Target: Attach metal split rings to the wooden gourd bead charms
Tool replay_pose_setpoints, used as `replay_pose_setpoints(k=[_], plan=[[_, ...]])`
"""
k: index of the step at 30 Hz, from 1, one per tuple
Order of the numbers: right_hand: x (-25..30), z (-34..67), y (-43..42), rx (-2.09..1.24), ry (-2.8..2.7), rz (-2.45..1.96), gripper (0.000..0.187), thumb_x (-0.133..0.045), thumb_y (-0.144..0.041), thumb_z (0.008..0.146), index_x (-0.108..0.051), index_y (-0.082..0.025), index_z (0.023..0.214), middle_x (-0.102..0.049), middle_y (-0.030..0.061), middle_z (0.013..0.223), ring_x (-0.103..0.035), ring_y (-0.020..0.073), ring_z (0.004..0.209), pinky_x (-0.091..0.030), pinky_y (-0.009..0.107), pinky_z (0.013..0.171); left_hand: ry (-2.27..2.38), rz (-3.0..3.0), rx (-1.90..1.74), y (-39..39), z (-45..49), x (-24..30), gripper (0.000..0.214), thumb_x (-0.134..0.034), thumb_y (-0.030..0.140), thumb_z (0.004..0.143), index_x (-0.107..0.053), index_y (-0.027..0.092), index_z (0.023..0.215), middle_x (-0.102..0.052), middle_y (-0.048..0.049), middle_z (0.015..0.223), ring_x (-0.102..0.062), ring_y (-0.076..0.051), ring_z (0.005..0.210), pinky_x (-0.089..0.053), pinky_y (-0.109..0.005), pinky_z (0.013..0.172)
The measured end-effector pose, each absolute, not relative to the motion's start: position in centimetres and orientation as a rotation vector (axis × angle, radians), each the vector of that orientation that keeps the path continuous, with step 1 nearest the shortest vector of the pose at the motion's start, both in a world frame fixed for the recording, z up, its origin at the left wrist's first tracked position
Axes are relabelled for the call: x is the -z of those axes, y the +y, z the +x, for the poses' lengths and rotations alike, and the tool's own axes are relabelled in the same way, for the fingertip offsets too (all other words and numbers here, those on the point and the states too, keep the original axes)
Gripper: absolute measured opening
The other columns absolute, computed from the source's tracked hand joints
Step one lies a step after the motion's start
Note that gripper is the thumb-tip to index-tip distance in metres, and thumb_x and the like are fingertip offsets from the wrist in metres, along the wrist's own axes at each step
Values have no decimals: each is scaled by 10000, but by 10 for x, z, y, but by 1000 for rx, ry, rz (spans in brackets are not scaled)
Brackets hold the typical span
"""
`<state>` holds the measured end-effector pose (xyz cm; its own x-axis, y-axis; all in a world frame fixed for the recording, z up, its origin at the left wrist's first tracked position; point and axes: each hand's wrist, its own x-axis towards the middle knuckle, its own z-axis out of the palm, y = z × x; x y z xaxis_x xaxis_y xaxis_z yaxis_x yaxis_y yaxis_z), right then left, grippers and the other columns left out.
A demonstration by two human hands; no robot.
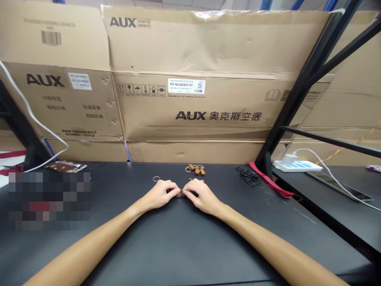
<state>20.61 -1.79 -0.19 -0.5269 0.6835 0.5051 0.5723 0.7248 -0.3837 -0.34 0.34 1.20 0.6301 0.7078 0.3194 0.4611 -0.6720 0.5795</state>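
Note:
Both my hands meet at the middle of the black table (178, 246). My left hand (160, 194) and my right hand (200, 194) have their fingers pinched together on a small metal key ring (179, 193) held between them. A bit of a brown charm (193, 180) shows just behind my right hand. A loose key ring (156, 178) lies on the table just beyond my left hand. Two small brown charms with rings (197, 169) lie farther back.
Large AUX cardboard boxes (190, 103) stand along the table's back edge. A pile of black rings (249, 176) and a red strap (272, 184) lie at the right. A black rack post (297, 99) rises at the right, with a white power strip (296, 165) behind it. A brown packet (64, 166) lies at the left.

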Motion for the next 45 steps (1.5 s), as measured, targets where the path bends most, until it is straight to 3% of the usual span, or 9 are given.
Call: replay_pose_setpoints(k=[10, 16, 19, 24, 32, 40, 45], plan=[[9, 207, -14, -179, -2340, -894, 124, -519, -250, 918, -635, -208, 905, -645, 38, 897, -552, 170, 858, -422, 338, 851, 929, 2273, -765, 4, -2, -12, 305, -449, 323, 909, -660, 159, 762, -700, -15, 742, -632, -146, 710, -466, -225, 716], [11, 207, -13, -114, -2363, -863, 142, -521, -239, 914, -658, -205, 935, -599, 56, 887, -516, 179, 834, -435, 338, 804, 890, 2519, -828, 5, -3, -4, 219, -423, 231, 939, -619, 192, 1028, -680, -11, 803, -621, -136, 719, -461, -244, 728], [10, 207, -14, -104, -2362, -868, 149, -514, -235, 918, -660, -207, 930, -590, 56, 885, -513, 180, 830, -440, 340, 803, 846, 2835, -846, 6, -5, 0, 210, -434, 201, 942, -644, 199, 961, -652, -36, 878, -589, -157, 813, -437, -273, 765], [11, 207, -14, -132, -2369, -832, 153, -518, -243, 919, -658, -206, 969, -590, 56, 893, -522, 178, 852, -447, 339, 827, 881, 3172, -897, 7, -7, -1, 224, -484, 231, 938, -696, 211, 868, -648, -45, 878, -538, -159, 758, -386, -310, 709], [12, 205, -15, -98, -2344, -827, 127, -536, -252, 903, -651, -196, 905, -584, 52, 857, -512, 173, 811, -447, 324, 782, 1131, 2832, -967, 8, 1, 7, 304, -523, 286, 925, -745, 234, 724, -692, -9, 843, -572, -155, 774, -412, -316, 752], [13, 204, -15, -86, -2321, -879, 132, -538, -244, 896, -651, -186, 863, -558, 42, 804, -509, 164, 753, -448, 300, 727, 1104, 3096, -916, 1, 3, 1, 132, -546, 233, 896, -659, 172, 930, -657, -58, 965, -566, -192, 828, -419, -342, 759], [11, 205, -16, -135, -2325, -894, 98, -565, -239, 881, -639, -190, 838, -558, 34, 807, -518, 158, 748, -453, 290, 721, 789, 3490, -853, 1, -2, -4, 162, -487, 155, 915, -631, 166, 842, -641, -78, 1008, -538, -197, 828, -377, -343, 703]])
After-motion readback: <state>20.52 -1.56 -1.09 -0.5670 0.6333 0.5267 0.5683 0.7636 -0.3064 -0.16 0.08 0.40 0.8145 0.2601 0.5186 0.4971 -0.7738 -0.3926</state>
